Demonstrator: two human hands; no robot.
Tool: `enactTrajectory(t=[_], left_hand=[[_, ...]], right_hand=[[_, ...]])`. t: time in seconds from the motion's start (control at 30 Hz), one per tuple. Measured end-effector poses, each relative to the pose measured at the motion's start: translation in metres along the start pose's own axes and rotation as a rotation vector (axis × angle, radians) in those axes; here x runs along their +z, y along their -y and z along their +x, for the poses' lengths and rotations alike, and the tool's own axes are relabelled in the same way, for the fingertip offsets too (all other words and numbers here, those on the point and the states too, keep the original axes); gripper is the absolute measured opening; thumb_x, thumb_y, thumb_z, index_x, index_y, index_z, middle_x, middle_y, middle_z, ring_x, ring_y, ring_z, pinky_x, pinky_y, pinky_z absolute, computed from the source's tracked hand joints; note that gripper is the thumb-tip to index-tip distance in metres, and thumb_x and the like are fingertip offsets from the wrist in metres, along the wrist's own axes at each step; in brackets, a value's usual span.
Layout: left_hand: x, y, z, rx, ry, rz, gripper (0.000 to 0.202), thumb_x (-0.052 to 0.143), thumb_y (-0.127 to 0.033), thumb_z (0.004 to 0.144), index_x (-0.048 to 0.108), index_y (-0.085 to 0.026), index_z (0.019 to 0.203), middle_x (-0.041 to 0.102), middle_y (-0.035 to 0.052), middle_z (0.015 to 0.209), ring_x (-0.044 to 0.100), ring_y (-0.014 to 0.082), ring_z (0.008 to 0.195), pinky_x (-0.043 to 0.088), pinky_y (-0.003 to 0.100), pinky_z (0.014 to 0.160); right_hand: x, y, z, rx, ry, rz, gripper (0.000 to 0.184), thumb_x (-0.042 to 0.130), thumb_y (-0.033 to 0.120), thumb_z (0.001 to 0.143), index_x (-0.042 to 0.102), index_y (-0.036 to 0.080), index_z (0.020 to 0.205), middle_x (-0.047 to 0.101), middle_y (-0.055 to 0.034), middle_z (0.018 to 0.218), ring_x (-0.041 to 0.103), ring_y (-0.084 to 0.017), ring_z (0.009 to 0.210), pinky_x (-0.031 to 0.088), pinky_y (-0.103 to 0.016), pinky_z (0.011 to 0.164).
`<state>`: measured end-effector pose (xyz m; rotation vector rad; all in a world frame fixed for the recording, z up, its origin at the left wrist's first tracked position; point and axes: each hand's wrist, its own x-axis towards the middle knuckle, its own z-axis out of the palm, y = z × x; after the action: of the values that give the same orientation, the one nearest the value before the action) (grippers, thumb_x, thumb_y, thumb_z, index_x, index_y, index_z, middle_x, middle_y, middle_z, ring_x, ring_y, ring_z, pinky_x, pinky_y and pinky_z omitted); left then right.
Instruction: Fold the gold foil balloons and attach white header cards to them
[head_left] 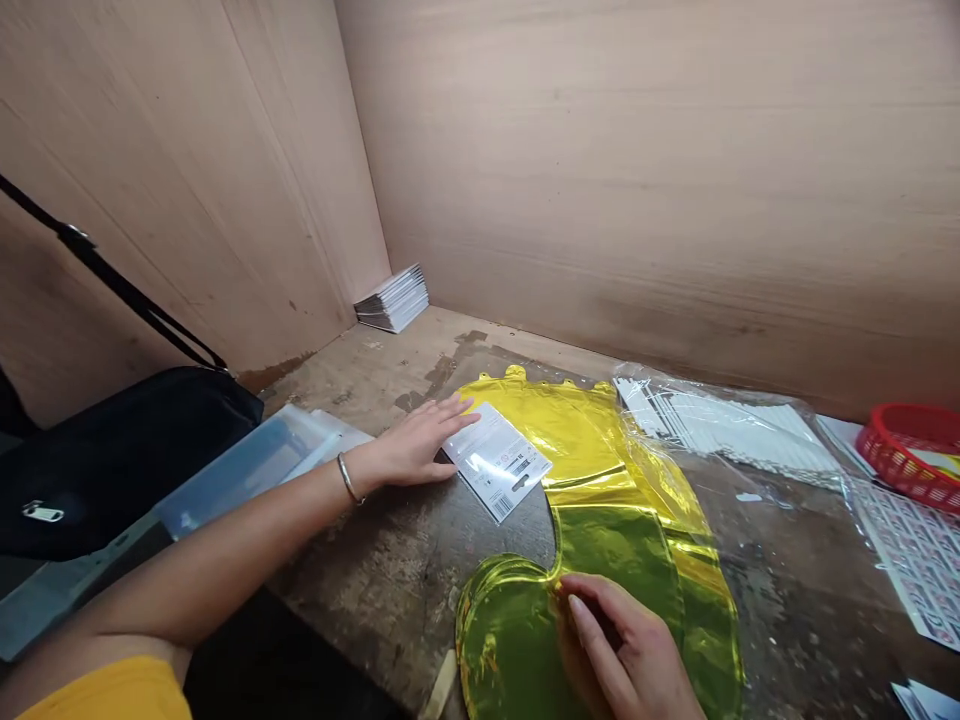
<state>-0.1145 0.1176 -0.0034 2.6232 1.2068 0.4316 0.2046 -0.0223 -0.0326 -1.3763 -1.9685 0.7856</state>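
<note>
A gold foil balloon (592,470) lies flat on the worn wooden bench (360,560), its lower part looking green and glossy. A white barcode-labelled card (496,460) lies on the balloon's upper end. My left hand (412,445) rests flat beside the card, fingertips touching its edge, with a metal bangle on the wrist. My right hand (619,650) pinches the foil at the balloon's inner curve. Part of the balloon is hidden under that hand.
Plywood walls rise at the back and left. A black bag (112,460) and a clear plastic folder (251,470) sit at left. A stack of white cards (394,298) stands in the corner. At right are a bag of white sticks (720,425), a red basket (911,455) and a printed sheet (911,550).
</note>
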Motion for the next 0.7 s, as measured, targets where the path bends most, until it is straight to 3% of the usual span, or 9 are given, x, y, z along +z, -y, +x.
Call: enactTrajectory(t=[0.07, 0.13, 0.2, 0.33, 0.43, 0.5, 0.57, 0.63, 0.7], left_hand=[[0.005, -0.003, 0.004, -0.028, 0.096, -0.069, 0.064, 0.069, -0.038, 0.08, 0.048, -0.02, 0.138, 0.042, 0.0134, 0.15, 0.039, 0.028, 0.138, 0.031, 0.044, 0.114], [0.009, -0.006, 0.011, -0.19, 0.057, -0.129, 0.051, 0.063, -0.038, 0.086, 0.053, -0.019, 0.132, 0.051, 0.0135, 0.142, 0.047, 0.0268, 0.132, 0.034, 0.041, 0.111], [0.012, -0.01, 0.022, -0.388, -0.021, -0.153, 0.051, 0.064, -0.036, 0.085, 0.053, -0.016, 0.13, 0.057, 0.0159, 0.134, 0.052, 0.0292, 0.124, 0.038, 0.043, 0.106], [0.016, -0.011, 0.047, -0.555, -0.023, -0.215, 0.079, 0.086, -0.033, 0.054, 0.056, -0.013, 0.124, 0.064, 0.0186, 0.118, 0.058, 0.0377, 0.111, 0.045, 0.044, 0.093], [0.008, -0.004, 0.06, -0.63, -0.001, -0.347, 0.061, 0.09, -0.026, 0.039, 0.068, -0.016, 0.095, 0.07, 0.0085, 0.087, 0.064, 0.0322, 0.087, 0.048, 0.035, 0.074], [0.0, 0.003, 0.061, -0.657, -0.021, -0.461, 0.035, 0.087, -0.025, 0.046, 0.066, -0.017, 0.072, 0.065, 0.002, 0.067, 0.062, 0.0241, 0.07, 0.045, 0.029, 0.063], [-0.011, 0.009, 0.057, -0.679, -0.077, -0.589, 0.023, 0.081, -0.025, 0.059, 0.06, -0.016, 0.058, 0.057, -0.0005, 0.055, 0.056, 0.0169, 0.056, 0.04, 0.025, 0.054], [-0.022, 0.018, 0.05, -0.715, -0.174, -0.72, 0.025, 0.076, -0.024, 0.069, 0.058, -0.015, 0.055, 0.053, -0.0007, 0.05, 0.05, 0.0125, 0.048, 0.038, 0.023, 0.048], [-0.036, 0.032, 0.044, -0.768, -0.341, -0.831, 0.022, 0.071, -0.024, 0.077, 0.06, -0.013, 0.062, 0.054, -0.0001, 0.054, 0.05, 0.0101, 0.048, 0.039, 0.021, 0.048]], right_hand=[[-0.001, 0.001, 0.0, -0.007, 0.01, 0.006, 0.023, 0.051, 0.036, 0.092, 0.071, 0.023, 0.097, 0.074, -0.0061, 0.094, 0.071, -0.019, 0.085, 0.058, -0.025, 0.075], [-0.001, 0.002, -0.001, 0.002, 0.02, 0.012, 0.024, 0.05, 0.036, 0.093, 0.071, 0.024, 0.097, 0.074, -0.0062, 0.093, 0.071, -0.019, 0.084, 0.058, -0.026, 0.074], [-0.001, 0.003, -0.001, 0.028, 0.029, 0.013, 0.025, 0.05, 0.036, 0.093, 0.071, 0.024, 0.097, 0.074, -0.0069, 0.094, 0.07, -0.02, 0.086, 0.058, -0.028, 0.075], [0.0, 0.005, -0.001, 0.057, 0.026, 0.017, 0.026, 0.049, 0.037, 0.093, 0.071, 0.023, 0.097, 0.074, -0.0071, 0.095, 0.07, -0.021, 0.086, 0.058, -0.03, 0.076], [-0.002, 0.004, -0.001, 0.064, 0.018, 0.02, 0.027, 0.049, 0.038, 0.093, 0.071, 0.023, 0.097, 0.074, -0.0069, 0.093, 0.07, -0.021, 0.084, 0.058, -0.03, 0.075], [-0.003, 0.004, -0.001, 0.067, 0.016, 0.016, 0.026, 0.05, 0.038, 0.093, 0.072, 0.024, 0.097, 0.074, -0.0067, 0.094, 0.07, -0.021, 0.085, 0.058, -0.029, 0.075], [-0.003, 0.002, 0.0, 0.067, 0.013, 0.014, 0.026, 0.051, 0.039, 0.092, 0.072, 0.024, 0.096, 0.075, -0.0064, 0.095, 0.071, -0.021, 0.084, 0.058, -0.028, 0.074], [-0.003, 0.0, 0.001, 0.047, 0.0, 0.016, 0.026, 0.051, 0.039, 0.092, 0.072, 0.025, 0.095, 0.075, -0.006, 0.093, 0.071, -0.021, 0.082, 0.058, -0.026, 0.072], [-0.003, -0.003, 0.002, 0.014, -0.007, 0.02, 0.026, 0.052, 0.04, 0.091, 0.073, 0.025, 0.092, 0.076, -0.0056, 0.09, 0.072, -0.02, 0.079, 0.059, -0.025, 0.07]])
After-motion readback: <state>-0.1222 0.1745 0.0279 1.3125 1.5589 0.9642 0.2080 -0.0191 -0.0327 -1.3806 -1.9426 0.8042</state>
